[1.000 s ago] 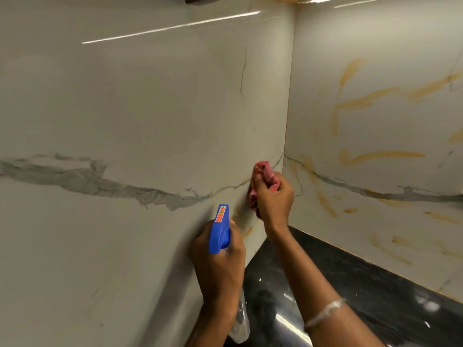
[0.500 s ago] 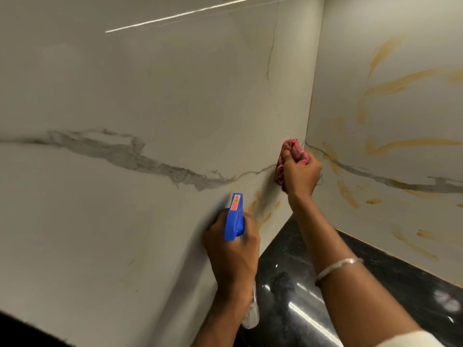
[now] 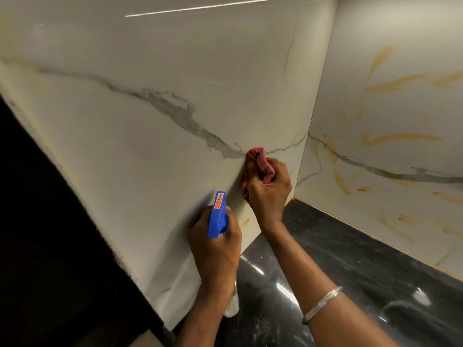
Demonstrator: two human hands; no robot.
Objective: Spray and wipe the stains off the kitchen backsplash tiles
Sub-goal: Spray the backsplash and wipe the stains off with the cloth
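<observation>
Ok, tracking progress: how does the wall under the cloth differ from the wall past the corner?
The wall under the cloth shows few small orange marks; the wall past the corner carries many long orange streaks. The right hand presses the cloth on the first; nothing touches the second. Both are white with grey veins.

A right hand (image 3: 269,189) presses a red cloth (image 3: 260,162) against the marble backsplash (image 3: 150,146). The left hand (image 3: 215,249) grips a blue spray bottle (image 3: 218,215). Orange stains (image 3: 400,137) streak the right wall.
</observation>
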